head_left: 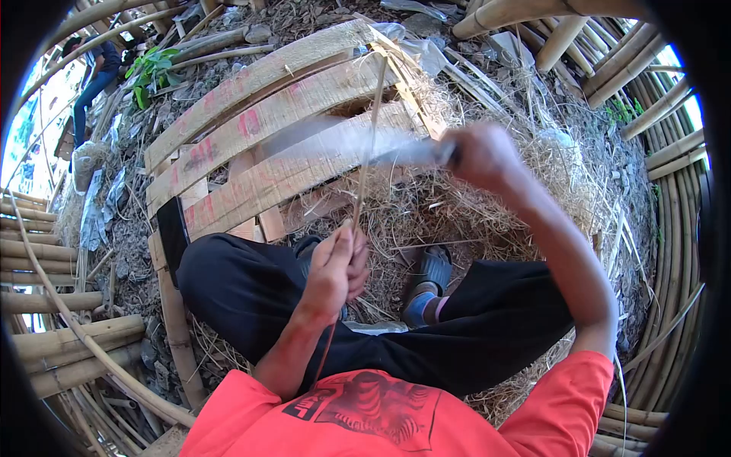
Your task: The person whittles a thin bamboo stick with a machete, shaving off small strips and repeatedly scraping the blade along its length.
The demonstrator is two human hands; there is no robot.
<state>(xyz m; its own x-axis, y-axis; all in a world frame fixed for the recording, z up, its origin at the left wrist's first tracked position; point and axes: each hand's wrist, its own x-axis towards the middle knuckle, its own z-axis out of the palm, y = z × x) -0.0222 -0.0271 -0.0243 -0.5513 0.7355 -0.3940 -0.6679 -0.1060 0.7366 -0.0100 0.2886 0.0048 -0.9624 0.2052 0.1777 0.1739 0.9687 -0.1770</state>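
Observation:
My left hand is closed round a long, thin bamboo strip, which runs from near my chest up over the wooden slats. My right hand grips the dark handle of a large knife. Its broad blade is smeared by motion and points left, overlapping the strip in this view above the pallet. Below the blade, pale shavings lie thick on the ground around my feet.
A dark phone lies at the pallet's left edge, beside my knee. Bamboo poles wall the right side, and more stand at left. A long curved bamboo strip crosses the lower left. A person sits far back, near a green plant.

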